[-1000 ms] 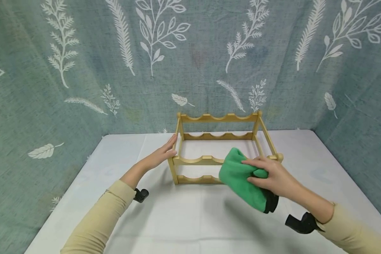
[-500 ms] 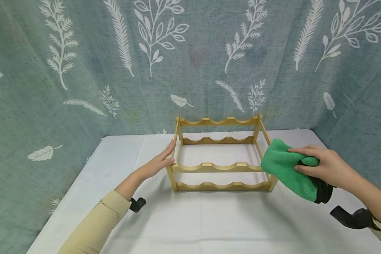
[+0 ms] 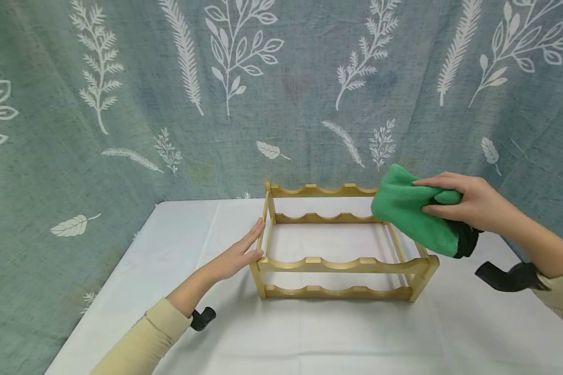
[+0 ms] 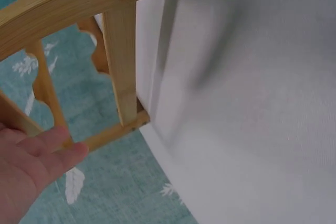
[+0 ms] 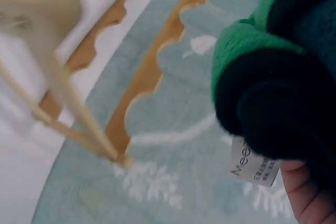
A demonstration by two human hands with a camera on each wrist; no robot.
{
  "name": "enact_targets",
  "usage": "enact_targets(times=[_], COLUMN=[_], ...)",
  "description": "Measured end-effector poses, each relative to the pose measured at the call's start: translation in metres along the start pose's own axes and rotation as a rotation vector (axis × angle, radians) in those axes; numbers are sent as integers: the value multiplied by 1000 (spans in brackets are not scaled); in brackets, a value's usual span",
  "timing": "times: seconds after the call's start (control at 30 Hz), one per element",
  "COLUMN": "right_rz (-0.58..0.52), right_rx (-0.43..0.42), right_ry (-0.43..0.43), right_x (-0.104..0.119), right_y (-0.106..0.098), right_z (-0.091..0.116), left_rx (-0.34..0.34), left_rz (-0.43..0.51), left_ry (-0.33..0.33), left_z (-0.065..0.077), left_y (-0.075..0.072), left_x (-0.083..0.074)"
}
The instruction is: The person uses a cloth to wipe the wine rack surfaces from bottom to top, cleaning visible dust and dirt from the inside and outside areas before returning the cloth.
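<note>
A wooden rack [image 3: 338,266] with scalloped rails stands on the white table in the head view. My left hand [image 3: 234,258] rests against its left side with straight fingers; the left wrist view shows those fingers [image 4: 58,153] beside the side bars. My right hand [image 3: 474,203] grips a folded green cloth [image 3: 410,208] with black edging, held over the rack's right side and covering its far right corner in the head view. In the right wrist view the bunched cloth [image 5: 236,61] shows a white tag [image 5: 255,163], and the rack's rails [image 5: 142,80] lie to its left.
The white tabletop [image 3: 244,344] spreads in front of the rack. Behind it hangs a grey-green curtain [image 3: 300,135] with white leaf prints, which also runs down both sides. A black wrist camera [image 3: 509,276] sits on my right forearm.
My right hand has carried the cloth right, away from the front rail, then up toward the rack's far right corner. The rack now appears lower in view; my left hand stays against its side.
</note>
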State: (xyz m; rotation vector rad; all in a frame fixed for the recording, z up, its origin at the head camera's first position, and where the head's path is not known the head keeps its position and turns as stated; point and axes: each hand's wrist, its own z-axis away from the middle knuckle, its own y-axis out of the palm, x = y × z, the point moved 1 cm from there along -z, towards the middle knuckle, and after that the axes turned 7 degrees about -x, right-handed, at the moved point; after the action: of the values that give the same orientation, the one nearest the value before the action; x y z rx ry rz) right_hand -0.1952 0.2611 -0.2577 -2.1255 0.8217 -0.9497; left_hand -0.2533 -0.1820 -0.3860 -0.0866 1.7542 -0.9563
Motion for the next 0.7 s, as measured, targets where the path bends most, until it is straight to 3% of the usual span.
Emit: enact_targets(times=[0.17,0.27,0.4,0.7], right_rz=[-1,5,-5,-133], right_rx=[104,201,347,581], right_ry=[-85,-135,-132,-167], right_x=[12,14,16,15], right_y=[35,66,111,207], right_z=[-36,-60,-87,-116], left_rx=[8,14,21,23], left_rz=[-36,-60,-88,-96], left_ry=[15,17,21,13], left_z=[4,5,6,7], left_y=[3,2,1,2], left_x=[-4,-6,-6,-11])
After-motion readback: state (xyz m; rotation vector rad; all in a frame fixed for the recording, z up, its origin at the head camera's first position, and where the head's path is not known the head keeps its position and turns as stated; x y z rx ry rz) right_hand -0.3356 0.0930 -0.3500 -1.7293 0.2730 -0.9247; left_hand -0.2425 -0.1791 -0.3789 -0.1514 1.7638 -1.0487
